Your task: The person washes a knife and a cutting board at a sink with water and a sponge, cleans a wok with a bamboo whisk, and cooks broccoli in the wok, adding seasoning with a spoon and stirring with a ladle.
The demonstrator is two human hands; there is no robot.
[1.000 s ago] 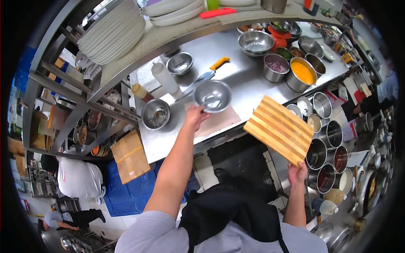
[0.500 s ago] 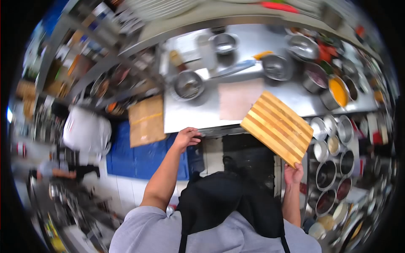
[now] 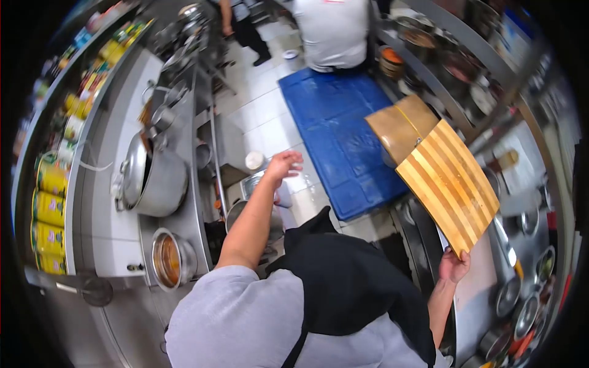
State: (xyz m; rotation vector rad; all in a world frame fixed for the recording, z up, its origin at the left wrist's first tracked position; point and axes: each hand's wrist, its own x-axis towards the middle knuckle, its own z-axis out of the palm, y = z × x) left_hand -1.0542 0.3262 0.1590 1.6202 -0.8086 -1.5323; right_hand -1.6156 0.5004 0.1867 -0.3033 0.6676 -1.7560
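My right hand (image 3: pixel 454 265) grips a striped wooden cutting board (image 3: pixel 451 184) by its lower corner, holding it tilted up in the air. Part of the steel worktable lies behind and below the board. My left hand (image 3: pixel 286 167) is raised over the tiled floor with nothing in it, its fingers apart and slightly curled. The blue mat (image 3: pixel 343 147) lies on the floor between the two hands, farther ahead. Behind the board's upper left edge shows a brown cardboard piece (image 3: pixel 392 132) with a yellow strip.
A large lidded pot (image 3: pixel 161 184) and a bowl of orange-brown liquid (image 3: pixel 165 260) stand on the left. Yellow cans (image 3: pixel 49 211) line a shelf there. Ahead are a person in a white top (image 3: pixel 334 34) and another in dark trousers (image 3: pixel 248 30). Metal bowls (image 3: pixel 526 316) sit at right.
My body and view have turned left, away from the worktable toward the aisle. The cutting board has come along in my right hand. My left hand stays raised with nothing in it.
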